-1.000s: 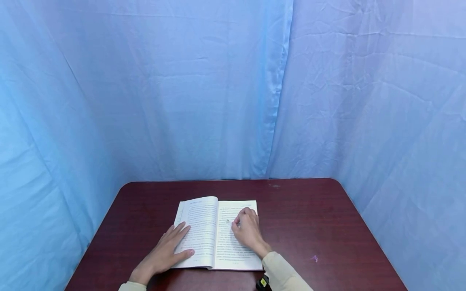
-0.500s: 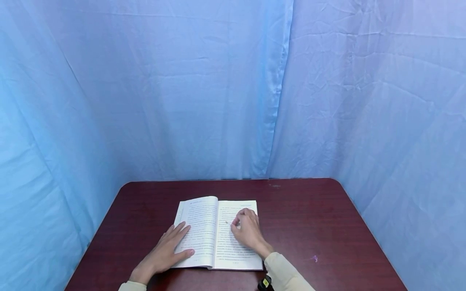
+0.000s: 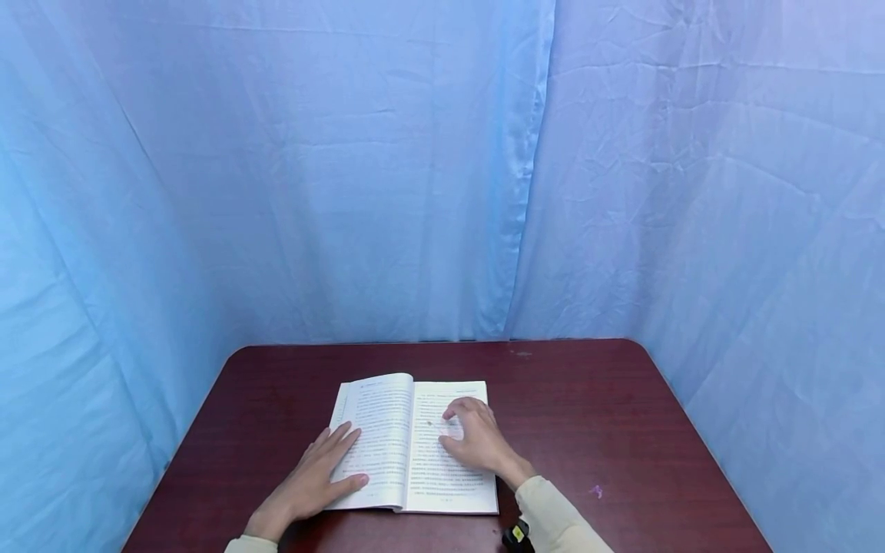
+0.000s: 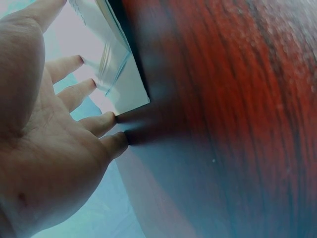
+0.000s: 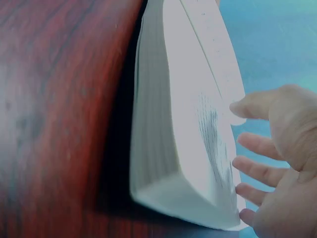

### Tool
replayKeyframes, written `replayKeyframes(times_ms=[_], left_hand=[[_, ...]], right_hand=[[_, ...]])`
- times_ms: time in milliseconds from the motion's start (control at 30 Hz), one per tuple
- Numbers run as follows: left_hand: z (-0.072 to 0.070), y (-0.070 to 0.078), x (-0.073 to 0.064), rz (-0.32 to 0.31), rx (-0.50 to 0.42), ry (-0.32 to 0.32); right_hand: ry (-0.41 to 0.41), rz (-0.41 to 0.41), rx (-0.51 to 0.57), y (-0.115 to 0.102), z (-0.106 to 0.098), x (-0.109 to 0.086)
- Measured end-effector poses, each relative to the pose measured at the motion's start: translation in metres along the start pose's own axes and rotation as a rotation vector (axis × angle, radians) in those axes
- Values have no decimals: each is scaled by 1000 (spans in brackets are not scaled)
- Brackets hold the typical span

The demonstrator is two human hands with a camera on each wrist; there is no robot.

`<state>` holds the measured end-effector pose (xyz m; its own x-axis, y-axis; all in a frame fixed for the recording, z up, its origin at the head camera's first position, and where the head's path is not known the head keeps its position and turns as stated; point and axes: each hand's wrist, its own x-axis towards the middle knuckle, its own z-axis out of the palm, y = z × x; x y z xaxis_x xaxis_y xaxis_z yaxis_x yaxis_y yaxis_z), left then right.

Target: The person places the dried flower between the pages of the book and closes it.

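Note:
A thick open book (image 3: 442, 480) of printed text lies near the table's front edge in the head view. Flat on its left page rests my left hand (image 3: 314, 476), fingers spread and thumb apart. Over the right page is my right hand (image 3: 477, 438), thumb and forefinger parted with nothing visible between them. A tiny brownish speck (image 3: 429, 423) shows on that page, left of the fingertips; its kind is unclear. In the left wrist view, two fingertips reach past the book's corner (image 4: 131, 91). The right wrist view shows the page block (image 5: 153, 124) and my loosely bent fingers beside the page.
The dark red wooden table (image 3: 588, 415) has rounded far corners. A small purple mark (image 3: 597, 491) is on its right side. Blue curtains (image 3: 332, 192) hang behind and along both sides. A black device with a yellow label (image 3: 516, 535) sits at my right wrist.
My right thumb and forefinger, closed together before, have moved apart. The right forearm has shifted slightly right. My left hand has stayed in place on the left page.

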<state>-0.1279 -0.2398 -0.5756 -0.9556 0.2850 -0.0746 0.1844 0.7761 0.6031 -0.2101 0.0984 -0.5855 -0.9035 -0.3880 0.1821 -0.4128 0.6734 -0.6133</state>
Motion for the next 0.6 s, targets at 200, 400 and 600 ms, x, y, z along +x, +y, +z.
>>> replayKeyframes(times_ms=[200,400,600], left_hand=[[0,0,0,-1,2,1],[0,0,0,-4,-1,-2],[0,1,0,-9,-3,-4]], right_hand=[[-54,-32,-42,7,-8,-1],[-70,-32,-76,15,-18,1],[-27,-23,-110,27,-24,6]])
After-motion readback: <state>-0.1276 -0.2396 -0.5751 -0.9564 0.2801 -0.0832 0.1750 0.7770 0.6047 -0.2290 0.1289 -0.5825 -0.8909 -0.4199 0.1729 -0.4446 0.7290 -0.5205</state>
